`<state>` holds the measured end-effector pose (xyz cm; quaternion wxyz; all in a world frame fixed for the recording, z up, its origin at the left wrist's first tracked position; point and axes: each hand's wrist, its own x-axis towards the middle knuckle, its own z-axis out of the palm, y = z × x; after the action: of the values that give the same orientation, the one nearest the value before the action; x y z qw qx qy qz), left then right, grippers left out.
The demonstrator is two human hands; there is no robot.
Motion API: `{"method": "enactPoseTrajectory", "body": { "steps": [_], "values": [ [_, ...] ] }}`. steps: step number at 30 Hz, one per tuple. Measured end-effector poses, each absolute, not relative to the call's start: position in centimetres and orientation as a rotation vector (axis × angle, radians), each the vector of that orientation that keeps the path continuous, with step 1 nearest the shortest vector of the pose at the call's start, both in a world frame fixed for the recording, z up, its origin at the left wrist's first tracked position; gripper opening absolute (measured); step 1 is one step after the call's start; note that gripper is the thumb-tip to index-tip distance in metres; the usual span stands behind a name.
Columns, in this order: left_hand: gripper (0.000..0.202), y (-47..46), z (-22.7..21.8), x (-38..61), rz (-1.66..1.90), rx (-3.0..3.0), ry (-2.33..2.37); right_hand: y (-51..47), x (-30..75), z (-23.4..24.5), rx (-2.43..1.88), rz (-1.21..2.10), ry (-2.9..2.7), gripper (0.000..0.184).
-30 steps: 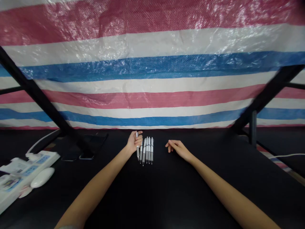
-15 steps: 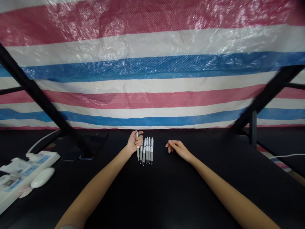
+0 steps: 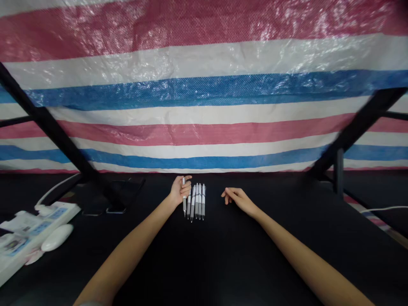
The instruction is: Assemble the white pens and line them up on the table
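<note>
A white pen with a grey grip is in my left hand, its tip pointing toward me. The fingers curl around it, while the index finger stretches out to the right. Just right of that hand, several similar white-and-grey pens lie side by side in a row on the black table, tips toward me. My right hand rests on the table to the right of the row, apart from the pens. Its fingers are loosely bent and a little apart, with nothing visible in them.
On the left lie a white power strip with plugs and a white computer mouse. Dark flat devices lie by the left black metal bar. Another black bar slants on the right. A striped plastic sheet hangs behind the table.
The pen in my left hand sits very slightly lower, and its tip looks finer and longer. The row of pens and my right hand stay where they were.
</note>
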<state>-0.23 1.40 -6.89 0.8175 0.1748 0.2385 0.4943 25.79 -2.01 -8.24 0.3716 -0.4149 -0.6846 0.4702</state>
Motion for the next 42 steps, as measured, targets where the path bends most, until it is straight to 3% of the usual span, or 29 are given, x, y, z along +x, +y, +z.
{"method": "enactPoseTrajectory", "body": {
  "steps": [30,38,42],
  "values": [
    [0.028,1.0,-6.4,0.2,1.117,0.463,0.611,-2.1,25.7,-8.1,-1.066,1.203,-1.754,0.050],
    [0.023,0.0,-7.0,1.6,1.420,0.869,0.893,-2.0,25.7,-8.2,-1.073,1.198,-1.759,0.053],
    [0.046,0.1,-8.3,1.3,1.621,1.197,1.292,-2.0,25.7,-8.1,-1.079,1.184,-1.775,0.052]
  ]
}}
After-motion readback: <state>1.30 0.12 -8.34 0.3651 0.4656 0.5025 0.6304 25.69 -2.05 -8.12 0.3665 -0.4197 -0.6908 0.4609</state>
